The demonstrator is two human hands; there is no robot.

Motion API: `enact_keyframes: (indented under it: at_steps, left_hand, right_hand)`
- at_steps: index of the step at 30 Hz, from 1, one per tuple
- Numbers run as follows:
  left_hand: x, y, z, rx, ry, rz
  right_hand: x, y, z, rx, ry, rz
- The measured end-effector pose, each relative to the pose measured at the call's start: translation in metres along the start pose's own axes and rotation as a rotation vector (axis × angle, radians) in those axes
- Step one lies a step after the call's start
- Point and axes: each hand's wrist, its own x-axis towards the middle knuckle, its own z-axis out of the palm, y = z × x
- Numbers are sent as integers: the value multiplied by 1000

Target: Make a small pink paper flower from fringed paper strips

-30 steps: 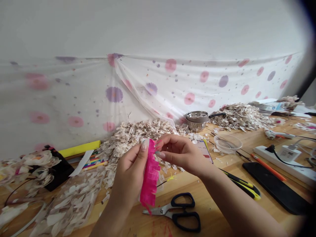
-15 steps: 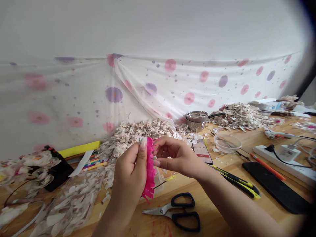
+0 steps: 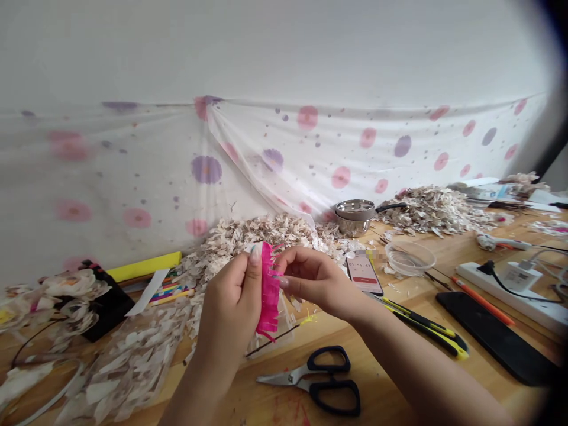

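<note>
The right hand could pass between the scissors and craft knife.

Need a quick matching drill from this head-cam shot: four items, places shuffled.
Items:
1. fringed pink paper strip
2. black-handled scissors
3. stacked steel bowls
4. white power strip

Places:
A. back of the table, against the polka-dot cloth
B. far right, with a plug in it
C. held in the left hand, right hand at its fringe
D. lying on the wooden table, below the hands

Pairs: 1-C, 2-D, 3-A, 4-B
</note>
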Motion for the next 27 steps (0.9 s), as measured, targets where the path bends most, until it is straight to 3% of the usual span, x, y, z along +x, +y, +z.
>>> enact_keyframes:
  at_steps: [8,17,23,27]
  left_hand:
    - [-1,2,2,59,120,57]
    - [-1,-4,-1,373,242,410]
    - [-2,-7,-2,373,270,478]
    - [-3,-7,-2,369,268,478]
  right_hand:
    - [0,-1,5,21,-39,90]
    - [1,4,9,482,-142,358]
    - [0,1,11,567,-225,375]
    - [-2,-1,16,497,-192,292]
